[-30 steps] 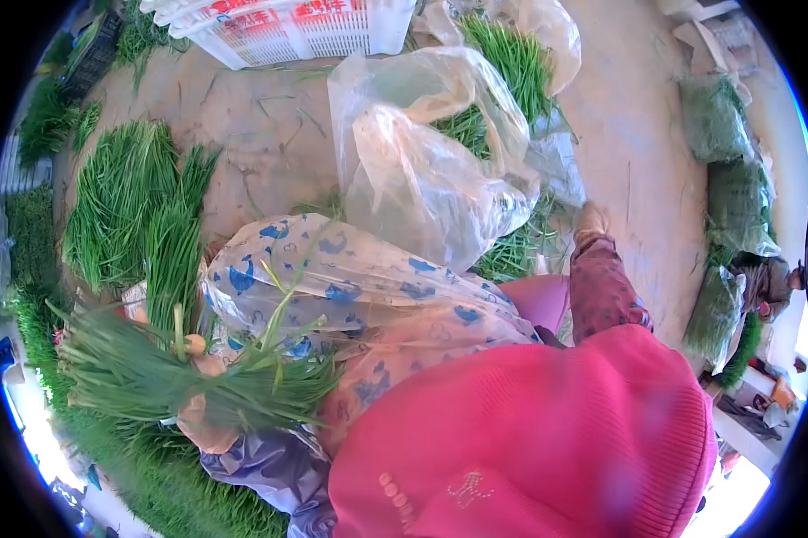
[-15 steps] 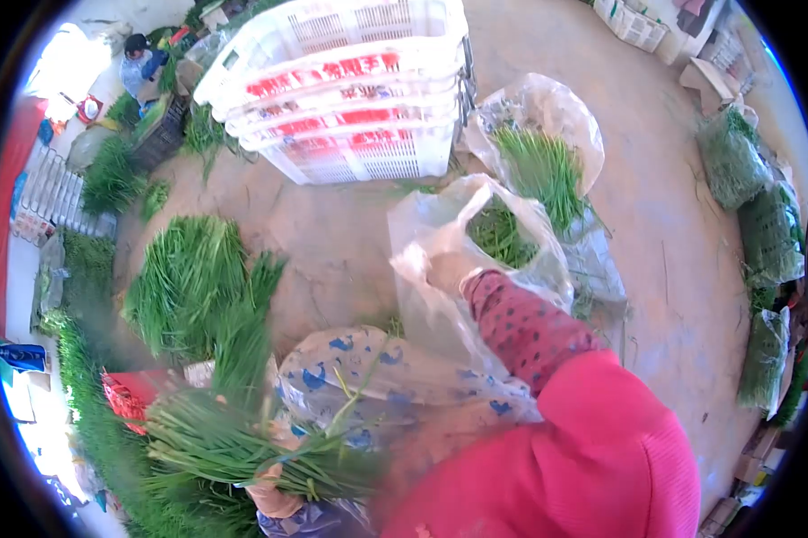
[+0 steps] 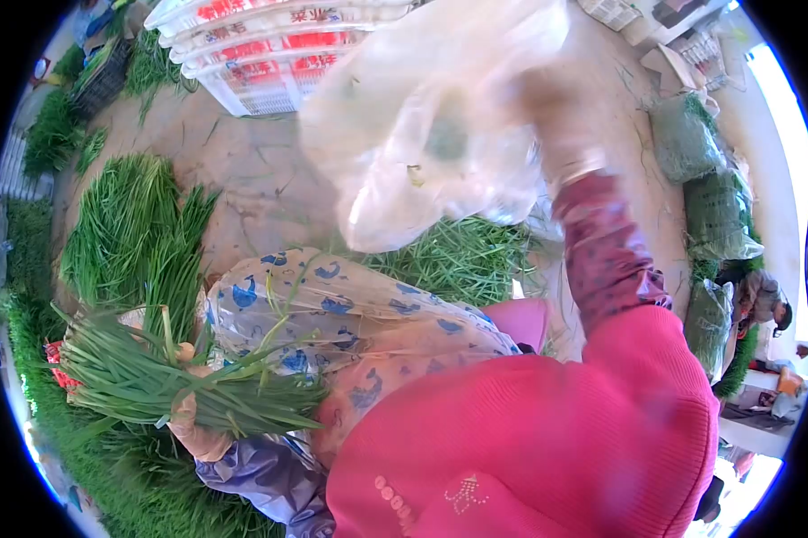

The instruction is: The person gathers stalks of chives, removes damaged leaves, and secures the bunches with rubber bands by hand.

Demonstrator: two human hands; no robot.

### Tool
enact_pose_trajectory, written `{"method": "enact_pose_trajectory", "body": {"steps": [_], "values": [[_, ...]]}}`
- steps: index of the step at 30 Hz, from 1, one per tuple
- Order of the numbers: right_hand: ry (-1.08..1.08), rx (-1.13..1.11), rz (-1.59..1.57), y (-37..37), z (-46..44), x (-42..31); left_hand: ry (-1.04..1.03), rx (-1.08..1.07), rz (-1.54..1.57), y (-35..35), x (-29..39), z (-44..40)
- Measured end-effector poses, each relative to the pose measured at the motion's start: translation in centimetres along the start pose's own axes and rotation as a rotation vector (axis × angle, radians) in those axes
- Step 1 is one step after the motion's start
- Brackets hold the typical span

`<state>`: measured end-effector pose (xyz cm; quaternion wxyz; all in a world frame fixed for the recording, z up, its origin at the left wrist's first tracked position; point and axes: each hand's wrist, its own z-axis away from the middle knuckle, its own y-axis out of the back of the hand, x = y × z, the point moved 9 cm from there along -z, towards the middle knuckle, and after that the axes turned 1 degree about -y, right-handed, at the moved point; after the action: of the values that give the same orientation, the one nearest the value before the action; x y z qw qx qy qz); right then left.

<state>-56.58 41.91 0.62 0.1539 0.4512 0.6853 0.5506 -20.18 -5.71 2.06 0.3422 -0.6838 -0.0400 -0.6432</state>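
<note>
My left hand (image 3: 198,430), in a light glove, is closed around a bunch of long green chives (image 3: 243,394) in front of my body at the lower left. Up and to the right, my right hand (image 3: 547,99) is smeared by motion at the edge of a clear plastic bag (image 3: 404,108), which hangs raised and spread in the air. Its fingers are blurred, but the bag moves with it. Under the bag lies a heap of cut green leaves (image 3: 462,260). A clear apron with blue prints (image 3: 332,309) covers my lap.
A pile of chives (image 3: 126,224) lies on the floor at the left, with more greens (image 3: 162,475) beside my left arm. Stacked white crates (image 3: 260,72) stand ahead. Several filled bags of greens (image 3: 718,215) line the right side, and a person (image 3: 763,296) is beyond them.
My right hand has swung upward with the plastic bag, lifting it off the floor and uncovering the cut leaves beneath. My left hand still holds the chives. The view has shifted.
</note>
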Motion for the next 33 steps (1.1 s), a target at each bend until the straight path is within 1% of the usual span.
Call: {"method": "enact_pose_trajectory", "body": {"steps": [1, 2, 3, 4, 5, 6, 7, 8, 9, 10, 11, 12, 13, 14, 16, 17, 18, 19, 20, 21, 22, 23, 24, 25, 26, 27, 29, 30, 31, 33], "values": [[0.097, -0.302, 0.014, -7.7, 4.3, -2.4, 0.013, 0.016, 0.046, 0.4, -0.3, 0.1], [0.165, -0.545, -0.055, -8.3, 7.7, -5.8, 0.021, 0.011, 0.046, 0.4, 0.0, 0.4], [0.211, -0.814, -0.142, -8.4, 11.5, -9.2, -0.003, -0.058, 0.032, -0.6, 0.8, 0.2], [0.225, -1.072, -0.225, -8.0, 15.7, -12.5, -0.036, -0.113, 0.022, -1.6, 1.6, 0.0], [0.192, -1.321, -0.285, -8.7, 18.2, -13.2, -0.063, -0.152, 0.010, -2.4, 1.9, 0.4], [0.275, -1.228, -0.338, -7.7, 17.2, -13.5, -0.062, -0.064, 0.050, -1.9, 2.2, 0.9], [0.287, -1.195, -0.375, -7.5, 16.3, -13.4, -0.043, -0.067, 0.038, -1.4, 2.4, 1.1], [0.181, -1.206, -0.500, -5.3, 14.0, -12.5, -0.032, -0.059, 0.032, -0.8, 2.2, 0.9], [0.059, -1.065, -0.711, -2.4, 10.6, -11.2, -0.041, -0.047, 0.034, -0.3, 2.1, 0.4], [-0.111, -0.986, -0.798, -0.2, 7.4, -9.1, -0.041, -0.056, -0.020, -0.4, 1.9, 0.2], [-0.262, -0.845, -0.991, 2.7, 4.5, -6.6, -0.063, -0.049, -0.020, -0.1, 1.5, 0.5], [-0.123, -0.393, -1.323, 7.1, 0.8, -4.8, -0.080, 0.011, -0.079, 1.1, 0.8, 0.7], [-0.319, -0.127, -1.382, 9.5, -1.1, -0.8, -0.111, 0.069, -0.140, 2.2, 0.7, 0.4], [-0.382, 0.116, -1.271, 13.0, -2.1, 2.3, -0.211, 0.042, -0.343, 2.6, 0.9, 0.5], [-0.569, 0.568, -0.946, 20.1, -2.7, 7.9, -0.142, -0.072, -0.088, -1.2, 0.7, 0.5], [-0.691, 0.827, -1.214, 22.0, -2.0, 10.6, -0.171, -0.091, -0.086, -0.2, 1.0, -0.2], [-0.647, 0.789, -1.297, 22.9, -1.9, 13.3, -0.185, -0.108, -0.164, 2.6, 0.1, -0.2], [-0.638, 0.656, -1.116, 23.8, -1.8, 14.3, -0.183, -0.132, -0.242, 4.3, -0.8, -0.2], [-0.630, 0.367, -0.685, 24.0, -2.3, 13.7, -0.114, 0.125, -0.153, 6.6, -1.5, 0.1], [-0.583, 0.004, -0.142, 23.5, -2.5, 13.2, -0.072, 0.066, -0.052, 3.1, -0.2, 0.2], [-0.519, -0.314, 0.205, 22.0, -1.8, 13.0, 0.012, 0.005, 0.005, 1.7, 0.0, 0.2], [-0.478, -0.491, 0.366, 21.0, -0.5, 13.4, 0.071, -0.038, 0.065, 1.1, 0.4, -0.1], [-0.485, -0.442, 0.358, 21.2, -0.3, 14.0, 0.074, -0.090, 0.050, 0.3, 0.7, -0.2], [-0.560, -0.313, 0.254, 21.3, 0.6, 15.1, 0.075, -0.140, 0.030, -0.8, 0.5, -0.9], [-0.611, -0.219, 0.172, 21.2, 1.5, 15.9, -0.044, -0.066, -0.016, -0.9, 1.5, -1.5], [-0.649, -0.177, 0.126, 20.8, 2.7, 16.6, -0.036, -0.061, -0.019, -0.5, 1.4, -1.4], [-0.731, -0.205, 0.093, 18.4, 6.4, 18.3, -0.081, -0.001, -0.063, 0.5, 1.4, -1.2], [-0.776, -0.236, 0.087, 17.2, 8.9, 18.8, -0.082, -0.092, 0.025, -0.7, 1.3, -0.9], [-0.821, -0.269, 0.081, 16.0, 11.5, 19.4, -0.087, -0.121, 0.032, 0.0, 1.1, -1.1], [-0.926, -0.354, 0.073, 13.4, 17.2, 20.1, 0.009, -0.109, 0.061, 1.1, -0.1, -1.3]]}}
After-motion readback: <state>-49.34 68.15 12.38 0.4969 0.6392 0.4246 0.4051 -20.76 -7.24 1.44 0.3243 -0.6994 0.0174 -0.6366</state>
